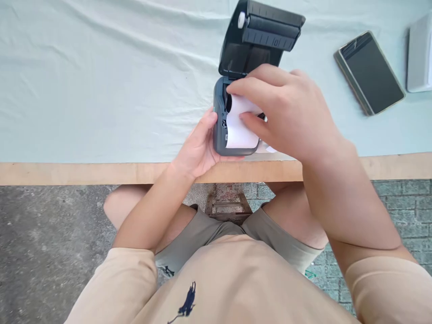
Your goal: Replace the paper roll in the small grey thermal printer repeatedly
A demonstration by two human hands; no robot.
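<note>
The left forearm slants up from the near side toward the printer (220, 138), and at its end the left hand (201, 146) grasps that device, thumb laid along its left wall and the other fingers tucked beneath its near end. The printer itself is held over the near strip of the pale cloth (135, 90), just beyond the wooden table edge (84, 173). Its hinged lid (236, 58) stands open on the far side of the body, carrying a black roller (273, 27) across its inner face and a white knob (241, 20) at the roller's left end. The printer's open compartment contains white paper (241, 130), whose smooth face spreads toward the near end. From the right, the other forearm bends inward over the printer, and the right hand (286, 108) arches palm down above the compartment; its forefinger reaches the far left part of the paper and its thumb lies over the middle, the two tips apart, though whether they pinch the paper I cannot tell. Well to the right of the printer lies a dark-screened phone (373, 74), tilted at an angle, and farther right a white box (419, 58), partly cut off, its contents hidden.
</note>
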